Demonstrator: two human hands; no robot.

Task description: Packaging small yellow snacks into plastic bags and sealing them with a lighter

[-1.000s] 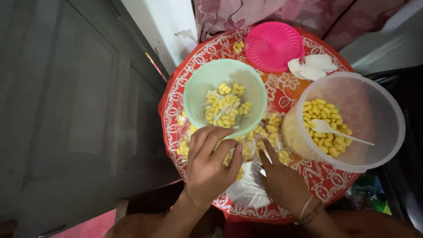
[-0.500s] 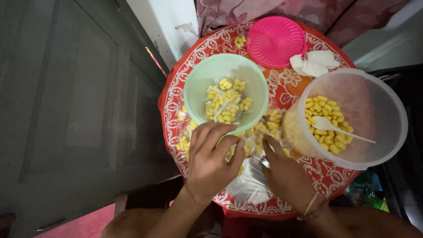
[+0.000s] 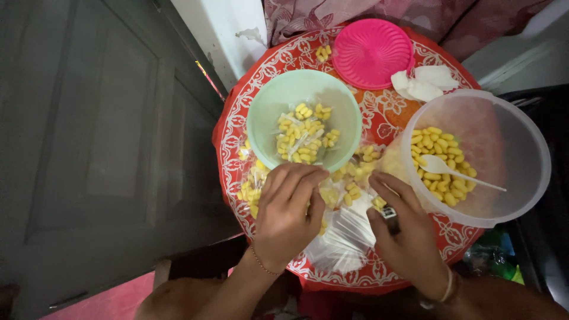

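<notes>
Clear plastic packets [image 3: 341, 234] of small yellow pellets lie at the near edge of the round red tray [image 3: 237, 127], glossy and crinkled. Left hand [image 3: 288, 216] rests curled on them; right hand [image 3: 409, 237] pinches a small dark object [image 3: 390, 214].

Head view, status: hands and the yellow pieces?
Left hand curled over small clear bags of yellow pieces. Right hand pinching a small dark tool. Green bowl and clear tub crowd close ahead.
</notes>
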